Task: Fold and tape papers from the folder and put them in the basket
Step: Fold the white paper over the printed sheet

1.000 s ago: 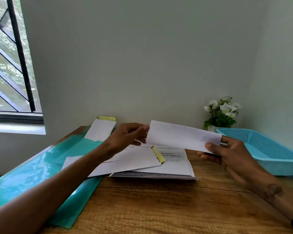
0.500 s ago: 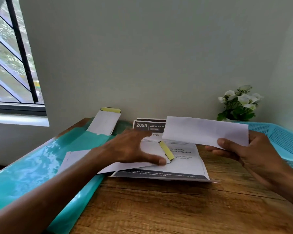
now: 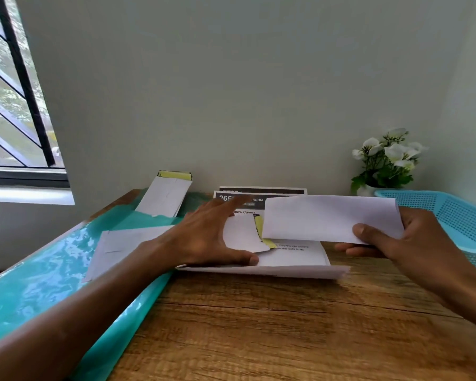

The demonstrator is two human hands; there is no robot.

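Far left of both hands, a teal folder [image 3: 39,273] lies along the wooden worktop [image 3: 259,325], with a folded paper tipped with yellow tape [image 3: 164,198] at its far end. The left hand [image 3: 204,235] rests with fingers spread and straight, its grip holding nothing, pressing on a taped folded sheet [image 3: 243,235] that lies on the printed papers [image 3: 289,254]. Just right of it, the right hand [image 3: 412,237] has its grip pinched on a folded white paper [image 3: 322,218], thumb on top, held above the worktop; the blue basket [image 3: 456,213] sits just beyond that hand, a flower pot [image 3: 385,160] behind it.
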